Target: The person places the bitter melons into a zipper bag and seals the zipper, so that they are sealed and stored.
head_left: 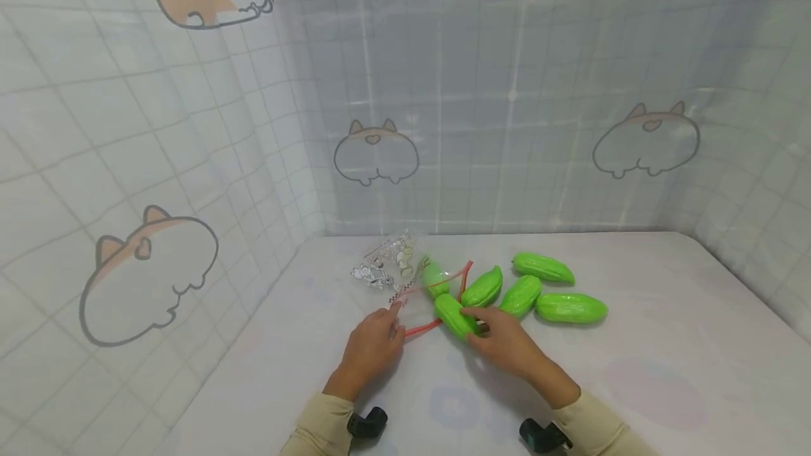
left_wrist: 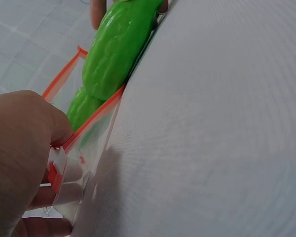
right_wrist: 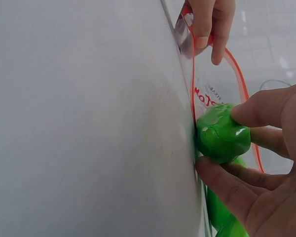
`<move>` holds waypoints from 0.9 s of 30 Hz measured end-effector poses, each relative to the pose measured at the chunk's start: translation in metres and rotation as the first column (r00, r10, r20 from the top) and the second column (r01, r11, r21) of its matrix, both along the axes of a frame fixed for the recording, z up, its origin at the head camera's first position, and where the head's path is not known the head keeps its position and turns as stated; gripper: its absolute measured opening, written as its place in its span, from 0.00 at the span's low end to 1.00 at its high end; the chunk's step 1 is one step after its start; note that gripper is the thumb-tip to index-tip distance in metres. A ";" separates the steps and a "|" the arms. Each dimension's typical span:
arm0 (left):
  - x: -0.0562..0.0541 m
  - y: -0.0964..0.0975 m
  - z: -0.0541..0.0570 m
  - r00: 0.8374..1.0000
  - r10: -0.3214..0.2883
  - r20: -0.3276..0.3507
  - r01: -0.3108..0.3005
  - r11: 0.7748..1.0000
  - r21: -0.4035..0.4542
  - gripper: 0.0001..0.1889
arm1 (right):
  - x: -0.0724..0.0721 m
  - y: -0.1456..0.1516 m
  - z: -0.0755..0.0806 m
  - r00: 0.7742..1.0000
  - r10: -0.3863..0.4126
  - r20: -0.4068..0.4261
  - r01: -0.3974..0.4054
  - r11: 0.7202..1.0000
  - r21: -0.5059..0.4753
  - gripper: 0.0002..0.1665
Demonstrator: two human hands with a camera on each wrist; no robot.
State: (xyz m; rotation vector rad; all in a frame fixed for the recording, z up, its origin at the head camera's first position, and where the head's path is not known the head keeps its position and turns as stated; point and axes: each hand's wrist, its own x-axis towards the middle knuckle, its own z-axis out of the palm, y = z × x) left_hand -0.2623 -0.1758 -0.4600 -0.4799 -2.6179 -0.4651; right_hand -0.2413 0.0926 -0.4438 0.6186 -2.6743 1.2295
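My right hand (head_left: 507, 342) grips a green bitter melon (head_left: 453, 315) by its near end, thumb and fingers around it. The melon's far end reaches into the mouth of a clear zip bag (left_wrist: 96, 133) with red edging. Another bitter melon (head_left: 434, 277) lies inside the bag, end to end with the held one. My left hand (head_left: 374, 343) pinches the bag's edge near its white and red slider (left_wrist: 56, 165), and the mouth stands apart there. In the right wrist view, the rounded end of the held melon (right_wrist: 222, 136) shows between thumb and fingers.
To the right of the bag lie several loose bitter melons, the nearest (head_left: 484, 287) beside its red edge and the farthest right (head_left: 571, 308) behind my right hand. The printed part of the bag (head_left: 386, 262) spreads toward the back left. Curtains with dog drawings (head_left: 507, 160) enclose the white table (head_left: 633, 371).
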 end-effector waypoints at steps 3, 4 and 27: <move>0.000 0.000 0.000 1.000 -0.005 -0.015 0.005 1.000 0.006 0.21 | -0.002 -0.004 0.002 1.000 -0.019 -0.002 0.019 1.000 0.019 0.28; 0.000 0.000 0.000 1.000 -0.005 -0.019 0.005 1.000 0.005 0.21 | -0.002 -0.005 0.002 1.000 -0.027 -0.002 0.027 0.999 0.026 0.28; 0.002 0.001 0.002 0.999 0.015 0.045 -0.015 1.000 -0.005 0.22 | -0.017 -0.029 0.005 0.983 -0.120 -0.140 0.143 0.976 0.163 0.25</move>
